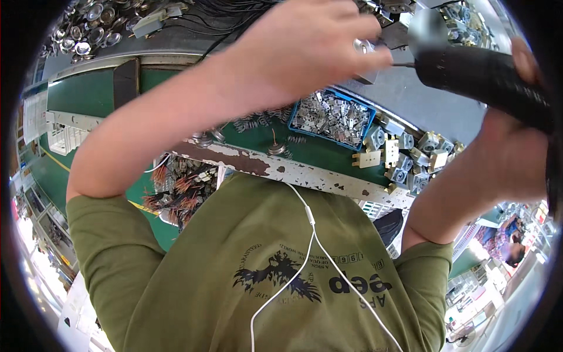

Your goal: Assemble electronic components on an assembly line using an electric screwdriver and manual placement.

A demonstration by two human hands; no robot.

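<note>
My left hand (319,50) reaches across to the middle of the bench, its fingers closed around a small grey metal housing (368,76) that they partly hide. In my right hand (501,129) is a black electric screwdriver (463,73), lying nearly level. Its thin bit (402,64) points left and meets the fingertips of my left hand. Whether the bit sits on a screw is hidden. Just below my left hand stands a blue tray (366,127) of small metal clips (331,117).
Several grey and cream switch-like parts (404,155) lie right of the tray. Springs (252,121) and a round metal cap (275,148) rest left of it. Round metal cups (88,29) are heaped far left, beside black cables (217,20). Orange-tipped wire bundles (182,188) hang below the worn bench edge (264,167).
</note>
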